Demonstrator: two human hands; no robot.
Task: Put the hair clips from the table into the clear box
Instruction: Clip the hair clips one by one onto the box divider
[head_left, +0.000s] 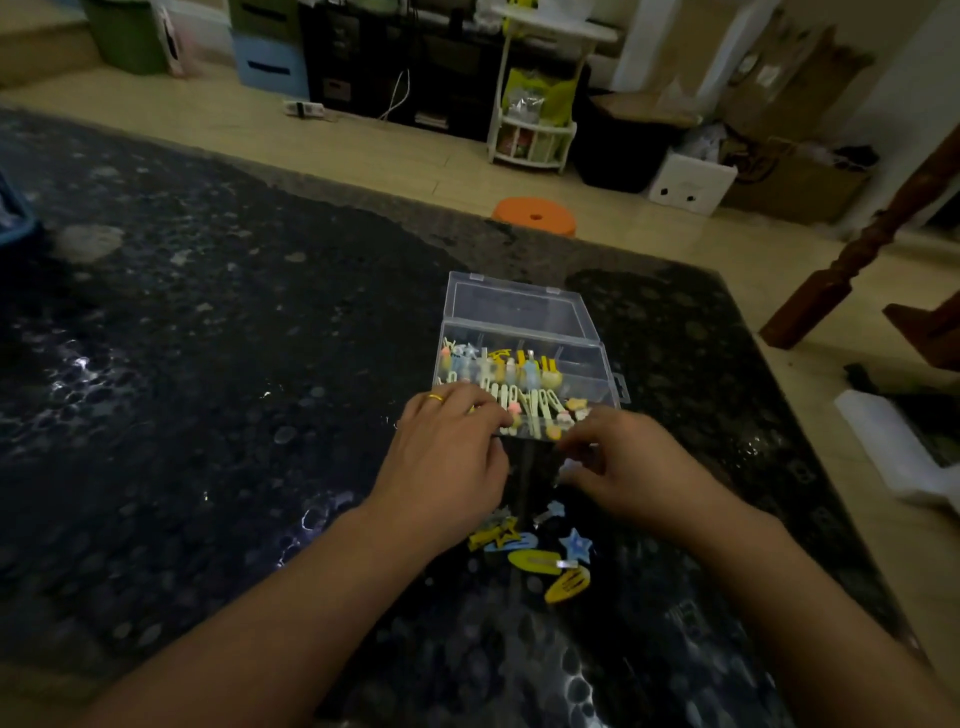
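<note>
A clear box (602, 358) stands open on the dark table, its lid tipped back, with several pastel hair clips (524, 384) inside. My left hand (447, 457), wearing a gold ring, rests at the box's near left edge with its fingers curled over the rim. Just in front of the box's near right corner, my right hand (623, 467) pinches a small pale clip between its fingertips. Loose clips lie on the table below my hands: a yellow oval clip (535, 562), a blue star clip (575, 543) and a yellow star clip (493, 535).
The dark patterned table (208, 364) stretches far to the left. A blue container edge (15, 218) shows at the far left. Beyond the table's far edge sit an orange stool (535, 214) and floor clutter. A wooden post (857, 249) stands at right.
</note>
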